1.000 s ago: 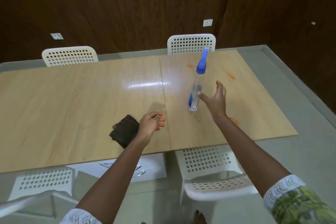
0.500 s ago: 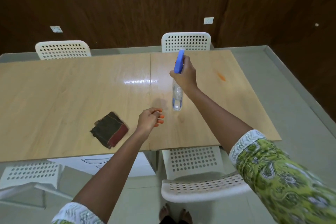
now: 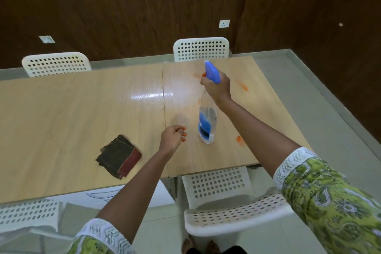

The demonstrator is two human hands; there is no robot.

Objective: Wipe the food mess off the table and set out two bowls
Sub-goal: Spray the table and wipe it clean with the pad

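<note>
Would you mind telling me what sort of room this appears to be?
Probably a dining or meeting room: a long wooden table with white perforated chairs on both sides, dark wood-panelled walls with sockets, and a tiled floor.

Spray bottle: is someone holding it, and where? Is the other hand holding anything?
The right hand grips the spray bottle round its neck, just under the blue head. The left hand holds nothing.

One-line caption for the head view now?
Right hand grips spray bottle over orange smears on table; left hand hovers near cloth.
</note>
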